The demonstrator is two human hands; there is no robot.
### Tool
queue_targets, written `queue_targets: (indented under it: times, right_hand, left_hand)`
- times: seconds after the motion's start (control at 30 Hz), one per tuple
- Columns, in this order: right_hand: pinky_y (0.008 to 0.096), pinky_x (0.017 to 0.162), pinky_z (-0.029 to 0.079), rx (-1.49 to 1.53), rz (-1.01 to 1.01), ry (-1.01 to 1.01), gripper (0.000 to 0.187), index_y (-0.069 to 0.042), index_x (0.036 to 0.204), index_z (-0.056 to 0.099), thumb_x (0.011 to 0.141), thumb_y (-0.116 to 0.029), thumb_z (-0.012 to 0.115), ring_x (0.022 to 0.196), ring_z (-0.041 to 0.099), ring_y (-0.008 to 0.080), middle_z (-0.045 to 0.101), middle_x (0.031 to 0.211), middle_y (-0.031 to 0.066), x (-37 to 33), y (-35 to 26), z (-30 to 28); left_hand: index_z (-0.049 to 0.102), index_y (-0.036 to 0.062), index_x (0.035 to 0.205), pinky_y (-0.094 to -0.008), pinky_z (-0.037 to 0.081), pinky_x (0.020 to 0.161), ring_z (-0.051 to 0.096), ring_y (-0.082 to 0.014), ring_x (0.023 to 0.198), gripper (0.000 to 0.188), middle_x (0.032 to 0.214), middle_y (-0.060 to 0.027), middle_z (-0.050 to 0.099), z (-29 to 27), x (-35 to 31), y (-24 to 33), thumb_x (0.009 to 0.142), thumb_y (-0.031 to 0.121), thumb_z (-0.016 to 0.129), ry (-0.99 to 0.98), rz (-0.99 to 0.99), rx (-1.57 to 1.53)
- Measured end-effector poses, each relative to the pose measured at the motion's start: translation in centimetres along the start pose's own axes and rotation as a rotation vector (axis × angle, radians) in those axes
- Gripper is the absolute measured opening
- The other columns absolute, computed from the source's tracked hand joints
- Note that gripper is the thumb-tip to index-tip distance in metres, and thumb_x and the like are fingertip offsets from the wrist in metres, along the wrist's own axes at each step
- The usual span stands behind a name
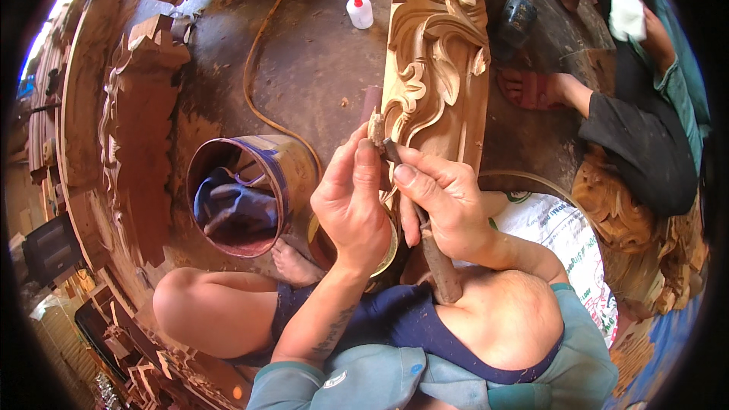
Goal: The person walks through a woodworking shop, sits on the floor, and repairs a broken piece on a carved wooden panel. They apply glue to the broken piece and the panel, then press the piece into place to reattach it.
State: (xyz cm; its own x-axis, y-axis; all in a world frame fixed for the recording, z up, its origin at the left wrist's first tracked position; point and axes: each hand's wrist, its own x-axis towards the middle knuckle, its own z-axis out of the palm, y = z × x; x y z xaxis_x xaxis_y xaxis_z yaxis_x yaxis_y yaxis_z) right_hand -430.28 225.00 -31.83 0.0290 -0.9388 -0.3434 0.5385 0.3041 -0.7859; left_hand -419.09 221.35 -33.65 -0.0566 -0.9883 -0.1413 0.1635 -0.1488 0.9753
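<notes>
My left hand (351, 209) is raised in front of my lap, thumb and fingertips pinched on a small rough piece of pale brown wood (376, 127). Close beside it, my right hand (448, 201) is closed on a slim stick with a dark tip (392, 150). A thicker brown stick (440, 266) runs down from under my right hand to my thigh; whether it is the same stick, I cannot tell. Just beyond both hands lies a long wooden panel (437, 45) carved with scrolls and leaves.
A bucket (304, 163) with a blue cloth (235, 205) stands at left. Beyond are a white red-capped bottle (360, 13), a hose (254, 68) and a dark power tool (519, 11). At right, a person holds a white cloth (627, 14) near a white sack (558, 239).
</notes>
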Motion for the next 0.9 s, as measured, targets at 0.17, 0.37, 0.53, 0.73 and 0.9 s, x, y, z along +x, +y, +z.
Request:
queue_targets:
  times: [0.17, 0.37, 0.53, 0.73, 0.9]
  right_hand:
    - [0.0188, 0.044, 0.038, 0.015, 0.031, 0.02, 0.03, 0.005, 0.12, 0.059, 0.102, -0.018, 0.05, 0.048, 0.05, 0.0034, 0.053, 0.066, -0.0033, 0.1, 0.3, 0.2]
    - [0.0186, 0.044, 0.038, 0.052, 0.029, 0.047, 0.022, 0.002, 0.108, 0.06, 0.102, -0.018, 0.052, 0.049, 0.05, 0.0028, 0.056, 0.074, -0.0022, -0.1, 0.1, 0.0]
    - [0.0186, 0.044, 0.038, 0.075, 0.014, 0.071, 0.023, 0.002, 0.113, 0.056, 0.102, -0.018, 0.052, 0.049, 0.051, 0.0031, 0.056, 0.075, -0.0015, 0.0, 0.6, -0.3]
    - [0.0189, 0.043, 0.038, 0.037, 0.0, 0.036, 0.026, 0.003, 0.115, 0.054, 0.101, -0.019, 0.052, 0.047, 0.051, 0.0043, 0.055, 0.07, -0.0004, 0.0, 0.2, -0.1]
    - [0.0187, 0.043, 0.038, 0.023, 0.021, 0.003, 0.027, 0.003, 0.116, 0.053, 0.101, -0.019, 0.053, 0.047, 0.051, 0.0046, 0.055, 0.068, -0.0002, -0.1, 0.0, 0.2]
  left_hand:
    - [0.063, -0.004, 0.121, -0.0197, 0.044, 0.073, 0.054, -0.0056, 0.082, 0.025, 0.094, -0.0008, 0.063, -0.1, 0.2, 0.1, 0.099, 0.004, 0.055, 0.003, 0.048, 0.108]
    - [0.064, -0.0041, 0.117, -0.0218, 0.043, 0.065, 0.053, -0.0086, 0.074, 0.024, 0.084, -0.0031, 0.061, -0.6, -0.1, -0.6, 0.094, -0.004, 0.057, -0.038, 0.286, 0.384]
    - [0.063, -0.005, 0.119, -0.0219, 0.046, 0.068, 0.056, -0.0086, 0.078, 0.026, 0.09, -0.0056, 0.065, -0.7, -0.8, -0.3, 0.098, 0.009, 0.056, -0.086, 0.236, 0.435]
    - [0.064, -0.0047, 0.119, -0.02, 0.044, 0.069, 0.054, -0.0055, 0.078, 0.025, 0.09, -0.0008, 0.063, -0.1, -0.1, 0.7, 0.099, 0.007, 0.055, -0.039, -0.026, 0.146]
    - [0.065, -0.0044, 0.118, -0.0205, 0.044, 0.072, 0.054, -0.0063, 0.081, 0.023, 0.09, -0.0006, 0.063, -0.5, 0.9, 0.8, 0.097, 0.0, 0.056, -0.069, 0.1, 0.238]
